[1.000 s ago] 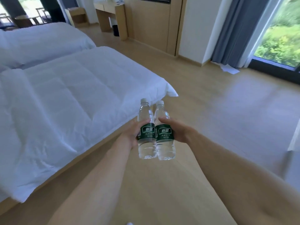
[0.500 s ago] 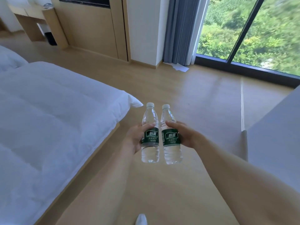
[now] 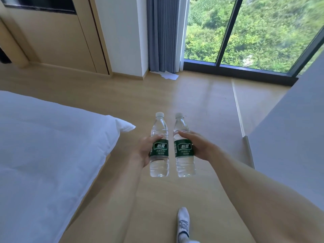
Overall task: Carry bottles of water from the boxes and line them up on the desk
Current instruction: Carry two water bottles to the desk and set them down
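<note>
I hold two clear water bottles with green labels and white caps upright in front of me, above the wooden floor. My left hand (image 3: 142, 149) grips the left bottle (image 3: 159, 163) around its label. My right hand (image 3: 199, 146) grips the right bottle (image 3: 185, 165) the same way. A narrow gap separates the two bottles. A pale grey surface (image 3: 294, 130), perhaps the desk, fills the right edge of the view. No boxes are in sight.
A bed with a white duvet (image 3: 43, 146) lies to my left, its corner near the bottles. Ahead are a wooden wall unit (image 3: 57, 37), a grey curtain (image 3: 161, 34), a floor-to-ceiling window (image 3: 254, 32) and white paper (image 3: 169, 75) on the floor. My white-socked foot (image 3: 183, 223) steps forward.
The view has swung right, from the beds toward the window and grey surface. The two bottles have drifted slightly apart. A foot has come into view below.
</note>
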Tool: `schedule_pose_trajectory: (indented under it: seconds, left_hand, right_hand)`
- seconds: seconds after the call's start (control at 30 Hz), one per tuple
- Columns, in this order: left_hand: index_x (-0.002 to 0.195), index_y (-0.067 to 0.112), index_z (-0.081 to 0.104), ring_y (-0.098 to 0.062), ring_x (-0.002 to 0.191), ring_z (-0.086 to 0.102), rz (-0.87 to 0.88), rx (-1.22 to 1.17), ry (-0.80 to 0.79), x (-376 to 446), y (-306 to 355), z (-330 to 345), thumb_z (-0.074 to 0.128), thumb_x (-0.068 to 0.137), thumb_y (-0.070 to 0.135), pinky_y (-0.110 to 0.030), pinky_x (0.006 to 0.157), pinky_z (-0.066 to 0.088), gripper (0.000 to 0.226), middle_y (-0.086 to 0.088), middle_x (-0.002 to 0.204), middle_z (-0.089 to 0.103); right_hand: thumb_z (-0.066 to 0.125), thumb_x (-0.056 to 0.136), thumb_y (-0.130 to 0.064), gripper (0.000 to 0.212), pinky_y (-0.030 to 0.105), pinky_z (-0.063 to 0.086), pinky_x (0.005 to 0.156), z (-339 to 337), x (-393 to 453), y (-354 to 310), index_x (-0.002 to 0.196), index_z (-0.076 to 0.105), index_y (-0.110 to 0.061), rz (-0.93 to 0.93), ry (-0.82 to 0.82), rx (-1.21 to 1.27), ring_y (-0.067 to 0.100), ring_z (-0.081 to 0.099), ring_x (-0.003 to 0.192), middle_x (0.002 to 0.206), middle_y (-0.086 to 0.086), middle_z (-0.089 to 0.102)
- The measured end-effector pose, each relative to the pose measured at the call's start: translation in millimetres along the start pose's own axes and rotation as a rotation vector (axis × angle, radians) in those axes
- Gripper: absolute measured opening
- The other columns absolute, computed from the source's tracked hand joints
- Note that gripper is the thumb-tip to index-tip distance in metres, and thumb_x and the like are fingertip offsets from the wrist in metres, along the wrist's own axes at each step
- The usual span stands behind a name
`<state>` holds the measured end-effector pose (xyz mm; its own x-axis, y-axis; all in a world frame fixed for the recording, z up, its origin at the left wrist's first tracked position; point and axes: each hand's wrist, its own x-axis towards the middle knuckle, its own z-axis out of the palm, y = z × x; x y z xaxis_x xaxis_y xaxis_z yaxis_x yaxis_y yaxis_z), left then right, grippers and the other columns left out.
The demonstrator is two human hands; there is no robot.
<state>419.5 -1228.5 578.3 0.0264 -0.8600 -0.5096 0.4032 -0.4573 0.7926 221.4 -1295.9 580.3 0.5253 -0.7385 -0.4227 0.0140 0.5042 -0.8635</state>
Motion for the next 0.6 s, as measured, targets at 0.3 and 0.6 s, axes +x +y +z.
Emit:
schedule_pose_trajectory:
  seconds: [0.3,0.6]
  left_hand:
    - [0.127,0.002,0.063,-0.043,0.102,0.069,0.030,-0.035,0.020,120,52,12,0.075,0.088,0.030,-0.057,0.083,0.058,0.049,-0.029,0.123,0.066]
    - [0.115,0.008,0.072,-0.034,0.084,0.073,0.036,-0.039,0.167,229,119,34,0.079,0.083,0.038,-0.046,0.069,0.058,0.044,-0.017,0.101,0.073]
  right_hand:
    - [0.067,0.092,-0.025,0.022,0.037,0.057,0.077,-47,122,-57,0.109,0.068,-0.011,-0.002,-0.055,-0.004,0.027,0.070,0.090,0.100,0.011,0.072]
    - [0.065,0.092,-0.027,0.026,0.042,0.053,0.089,-97,241,-133,0.112,0.063,-0.010,0.107,-0.127,-0.035,0.031,0.065,0.092,0.103,0.015,0.067]
